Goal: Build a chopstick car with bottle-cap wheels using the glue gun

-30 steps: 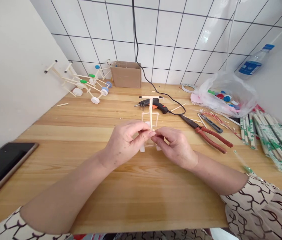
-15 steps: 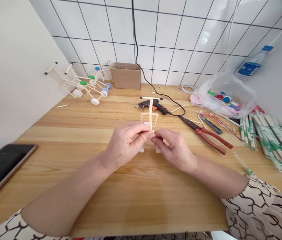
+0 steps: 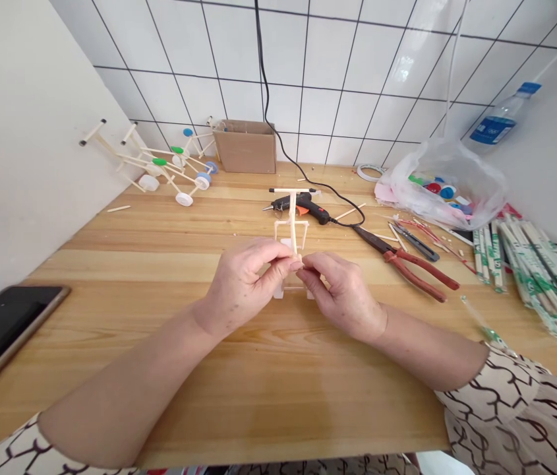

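Plainly, the pale stick frame [image 3: 293,221] bears a black-tipped crossbar [image 3: 292,190]

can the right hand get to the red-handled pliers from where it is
Probably yes: the pliers lie close beyond the right hand, with only table surface showing between, though its fingers are at the stick frame.

Head-worn view — looking forward and down, close over wooden table [image 3: 278,396] — facing tiled wall [image 3: 325,53].
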`<action>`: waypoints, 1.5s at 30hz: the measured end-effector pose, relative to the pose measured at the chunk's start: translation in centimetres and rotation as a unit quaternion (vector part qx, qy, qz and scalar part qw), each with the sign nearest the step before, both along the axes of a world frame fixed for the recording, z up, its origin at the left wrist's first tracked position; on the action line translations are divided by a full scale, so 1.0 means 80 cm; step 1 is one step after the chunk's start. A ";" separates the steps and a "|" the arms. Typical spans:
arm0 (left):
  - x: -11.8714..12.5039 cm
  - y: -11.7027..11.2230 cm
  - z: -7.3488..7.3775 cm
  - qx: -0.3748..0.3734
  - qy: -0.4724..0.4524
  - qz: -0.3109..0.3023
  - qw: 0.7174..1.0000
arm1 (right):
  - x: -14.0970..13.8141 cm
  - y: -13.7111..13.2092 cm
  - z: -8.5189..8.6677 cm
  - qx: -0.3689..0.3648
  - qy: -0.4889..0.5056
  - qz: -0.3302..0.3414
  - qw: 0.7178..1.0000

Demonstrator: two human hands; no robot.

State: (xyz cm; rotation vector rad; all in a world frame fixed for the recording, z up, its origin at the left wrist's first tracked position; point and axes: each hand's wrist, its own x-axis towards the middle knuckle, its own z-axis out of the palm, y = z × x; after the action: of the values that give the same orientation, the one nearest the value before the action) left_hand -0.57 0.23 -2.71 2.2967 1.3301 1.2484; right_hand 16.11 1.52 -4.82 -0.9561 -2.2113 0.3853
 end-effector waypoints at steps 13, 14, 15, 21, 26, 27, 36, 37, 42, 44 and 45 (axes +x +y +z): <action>0.000 0.004 -0.008 0.029 -0.010 -0.007 1.000 | 0.000 -0.001 -0.003 0.010 -0.015 -0.010 1.000; 0.000 0.004 -0.008 0.023 -0.013 -0.009 1.000 | 0.000 -0.001 -0.003 0.010 -0.015 -0.010 1.000; 0.000 0.004 -0.007 0.016 -0.014 -0.009 1.000 | 0.000 -0.001 -0.003 0.010 -0.015 -0.010 1.000; -0.001 0.003 -0.002 -0.026 -0.015 -0.001 1.000 | 0.000 0.000 -0.003 0.011 -0.009 -0.006 1.000; -0.005 0.002 0.002 -0.085 0.000 -0.009 0.996 | 0.000 0.000 -0.003 0.022 -0.004 -0.007 1.000; -0.007 0.002 0.004 -0.109 0.010 -0.006 0.994 | 0.000 0.000 -0.004 0.022 -0.004 -0.007 1.000; -0.015 0.008 0.010 -0.301 0.079 -0.032 0.950 | 0.000 0.000 -0.002 0.025 -0.005 -0.002 1.000; -0.015 0.008 0.009 -0.313 0.067 -0.036 0.947 | 0.000 0.000 -0.001 0.026 -0.004 -0.002 1.000; -0.014 0.008 0.005 -0.342 0.042 -0.050 0.937 | 0.000 0.000 -0.001 0.024 -0.004 -0.002 1.000; -0.015 0.008 0.004 -0.345 0.049 -0.050 0.936 | -0.001 -0.001 -0.001 0.022 -0.004 -0.003 1.000; -0.015 0.007 0.004 -0.346 0.053 -0.050 0.935 | -0.001 -0.001 -0.001 0.021 -0.004 -0.003 1.000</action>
State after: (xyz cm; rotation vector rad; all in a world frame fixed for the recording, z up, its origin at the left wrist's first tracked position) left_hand -1.77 0.81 -2.42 1.8972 1.3773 0.4977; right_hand 16.07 1.46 -4.93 -0.9423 -2.2143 0.3328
